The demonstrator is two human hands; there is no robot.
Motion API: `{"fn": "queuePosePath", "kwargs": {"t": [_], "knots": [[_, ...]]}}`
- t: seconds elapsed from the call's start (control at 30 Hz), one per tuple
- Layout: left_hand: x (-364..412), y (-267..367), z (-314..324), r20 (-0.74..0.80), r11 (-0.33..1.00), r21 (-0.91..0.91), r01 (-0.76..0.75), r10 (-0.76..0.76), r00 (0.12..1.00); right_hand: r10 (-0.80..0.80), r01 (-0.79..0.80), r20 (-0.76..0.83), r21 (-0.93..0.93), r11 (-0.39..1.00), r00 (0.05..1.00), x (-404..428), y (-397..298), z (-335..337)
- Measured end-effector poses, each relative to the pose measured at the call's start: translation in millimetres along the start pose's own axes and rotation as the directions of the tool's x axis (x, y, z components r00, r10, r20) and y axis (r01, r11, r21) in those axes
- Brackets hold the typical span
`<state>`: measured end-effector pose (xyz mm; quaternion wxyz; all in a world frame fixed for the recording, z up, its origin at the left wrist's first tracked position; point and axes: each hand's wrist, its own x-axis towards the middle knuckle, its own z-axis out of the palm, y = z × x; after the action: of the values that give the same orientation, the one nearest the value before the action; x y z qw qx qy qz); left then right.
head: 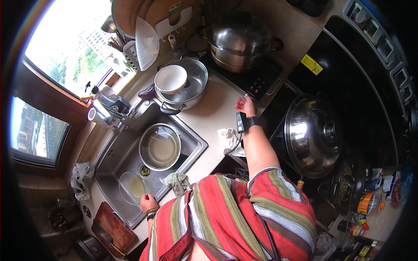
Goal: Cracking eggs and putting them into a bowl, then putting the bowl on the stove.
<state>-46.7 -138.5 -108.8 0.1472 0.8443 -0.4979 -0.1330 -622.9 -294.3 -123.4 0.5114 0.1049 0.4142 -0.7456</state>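
Observation:
My left hand (149,203) is curled at the near rim of a clear glass bowl (125,186) in the stainless steel sink, and appears to grip it. Cloudy pale liquid lies in that bowl. Beside it in the sink stands a round metal basin (160,147) of cloudy water. My right hand (245,106) is at the front edge of a black induction cooktop (258,85), fingers partly curled and apart, with no object seen in it. Whether a fingertip touches the control panel is unclear. A lidded steel steamer pot (240,45) stands on the cooktop.
A white bowl (170,79) rests on a glass-lidded pot (197,76). A crumpled tissue (230,140) lies beside my right forearm; a grey rag (176,183) hangs over the sink edge. Right of me is a large domed lid (308,135). A cutting board (114,228) lies left.

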Motion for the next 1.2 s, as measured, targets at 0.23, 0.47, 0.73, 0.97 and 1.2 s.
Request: {"fn": "queuePosePath", "kwargs": {"t": [0.23,0.47,0.73,0.97,1.2], "knots": [[-2,5,-3,0.004,1.0,0.017,0.022,-0.022,1.0,-0.012,0.012,-0.016,-0.012,1.0,1.0,1,0,2],[-1,2,-2,0.001,1.0,0.017,0.005,-0.005,1.0,-0.006,0.006,-0.005,-0.033,0.999,1.0,3,0,0],[0,-1,0,0.012,1.0,-0.011,-0.004,0.004,1.0,-0.022,0.021,-0.028,-0.038,0.999,0.999,2,2,1],[-2,3,-2,0.005,1.0,-0.015,-0.005,0.005,1.0,-0.031,0.028,-0.05,-0.046,0.999,0.998,-3,3,6],[-3,8,-6,0.016,1.0,0.018,0.012,-0.012,1.0,-0.032,0.031,-0.06,-0.02,0.999,0.998,0,2,5]]}}
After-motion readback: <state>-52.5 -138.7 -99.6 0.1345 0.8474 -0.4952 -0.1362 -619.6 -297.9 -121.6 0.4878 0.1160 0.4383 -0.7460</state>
